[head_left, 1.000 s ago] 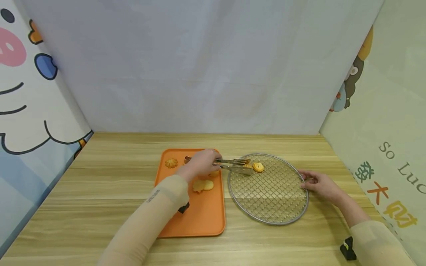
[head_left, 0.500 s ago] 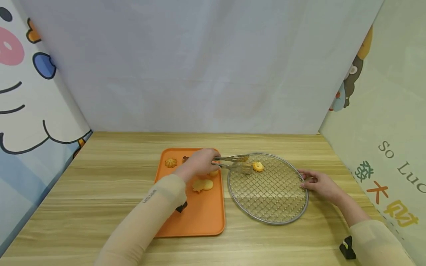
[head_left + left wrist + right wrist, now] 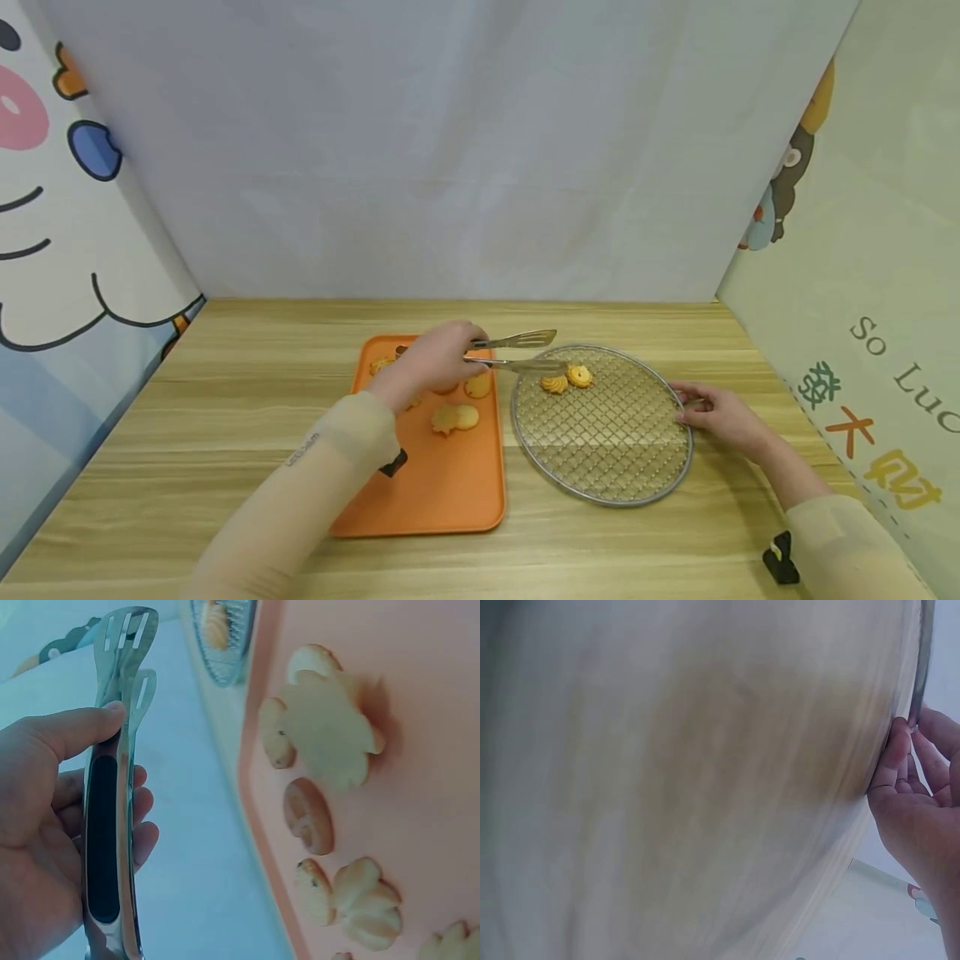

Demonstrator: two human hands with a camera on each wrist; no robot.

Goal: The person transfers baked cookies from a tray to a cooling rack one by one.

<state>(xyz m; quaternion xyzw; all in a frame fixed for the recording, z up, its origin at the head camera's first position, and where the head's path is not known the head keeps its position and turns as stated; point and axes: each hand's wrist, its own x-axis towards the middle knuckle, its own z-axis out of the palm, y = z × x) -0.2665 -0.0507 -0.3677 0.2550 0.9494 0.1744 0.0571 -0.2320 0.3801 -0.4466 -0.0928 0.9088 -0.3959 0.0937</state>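
Observation:
My left hand (image 3: 438, 358) holds metal tongs (image 3: 517, 365) with slotted ends and a black grip (image 3: 103, 840). The arms of the tongs stand apart, with nothing between their ends. They reach over the left edge of a round wire rack (image 3: 611, 446). Just in front of them on the mesh lie two cookies side by side, a swirled one (image 3: 554, 385) and a round one (image 3: 581, 376) with a pale centre. At the rack's right rim my right hand (image 3: 723, 421) pinches the edge between thumb and fingers, as the right wrist view also shows.
An orange tray (image 3: 450, 500) lies left of the rack, carrying several cookies, among them a flower-shaped one (image 3: 445, 419) and a brown one (image 3: 308, 816). My left forearm crosses over the tray. A pale curtain (image 3: 465, 167) stands behind the wooden table (image 3: 187, 433).
The tongs have spread and lifted away to the upper left, letting go of the swirled cookie, which now lies on the rack. The right hand stays at the rim.

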